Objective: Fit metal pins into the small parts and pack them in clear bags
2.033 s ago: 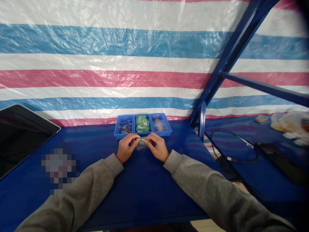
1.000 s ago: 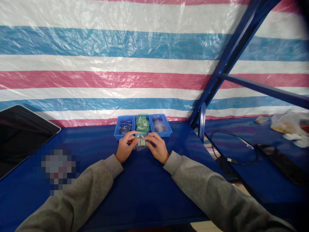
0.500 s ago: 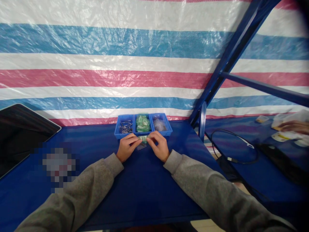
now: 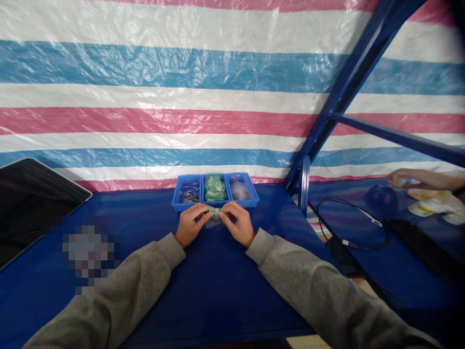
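My left hand (image 4: 189, 225) and my right hand (image 4: 239, 224) meet in front of three small blue bins, thumbs and fingers pinched. Between the fingertips they hold a small green packet (image 4: 215, 212), partly covered by the fingers. Clear plastic (image 4: 212, 223) shows just below it; whether it belongs to the packet I cannot tell. Thin metal pieces (image 4: 190, 194) lie in the left bin (image 4: 177, 196). Green packets (image 4: 215, 188) fill the middle bin (image 4: 203, 194), and clear plastic bags (image 4: 240, 189) are in the right bin (image 4: 255, 195).
A dark flat screen (image 4: 32, 208) stands at the left of the blue table (image 4: 214, 291). A blue metal frame (image 4: 323, 126) rises at the right. Beyond it are a black cable (image 4: 358, 248), a dark long object (image 4: 421, 245) and another person's arm (image 4: 425, 179).
The green packet now looks flatter and more tilted between my fingertips, which have drawn slightly together. At the right, the other person's hand has moved left and away.
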